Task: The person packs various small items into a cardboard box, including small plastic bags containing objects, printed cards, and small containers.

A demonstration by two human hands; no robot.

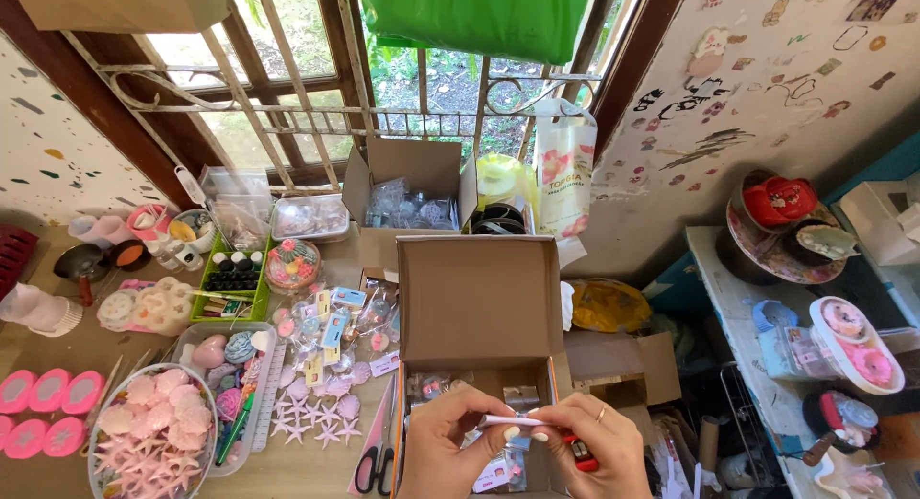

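— White stick (506,421), thin as a straw: where is it?
— Level between both hands over the open cardboard box (476,298). Left hand (443,444) pinches its left end with thumb and forefinger; right hand (596,443) pinches the other, a red object (579,451) tucked beneath.
— Handling?
— Probably light, stiff, easily bent; grip near the ends.

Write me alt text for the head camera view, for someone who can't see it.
Seen from above, a person's left hand and right hand hold a thin white strip between them over an open cardboard box. The wooden table alongside is crowded with pink starfish shapes, scissors and small packets.
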